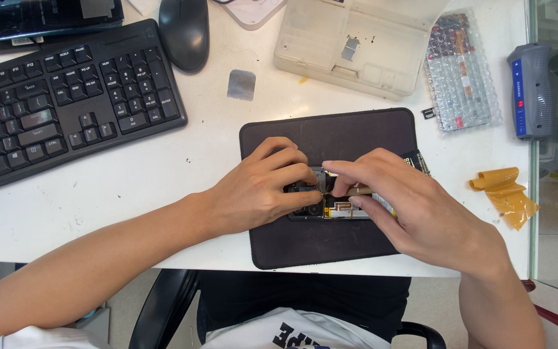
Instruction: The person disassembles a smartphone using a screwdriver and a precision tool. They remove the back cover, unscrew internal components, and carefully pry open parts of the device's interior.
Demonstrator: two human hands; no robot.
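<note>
The opened phone (330,205) is lying lengthwise left to right on the dark mat (356,132) (between both hands): left hand (263,187) gripping its left end, right hand (408,200) pinching down onto its middle.

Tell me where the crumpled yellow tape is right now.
The crumpled yellow tape lies on the white desk, right of the dark work mat, below the grey handheld tool.

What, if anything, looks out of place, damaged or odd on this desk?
The small device under both hands lies opened on the dark mat, its inner parts bared. A crumpled strip of yellow tape sits loose near the desk's right edge, and a small grey metal square lies stray beside the keyboard. Nothing is spilled.
</note>
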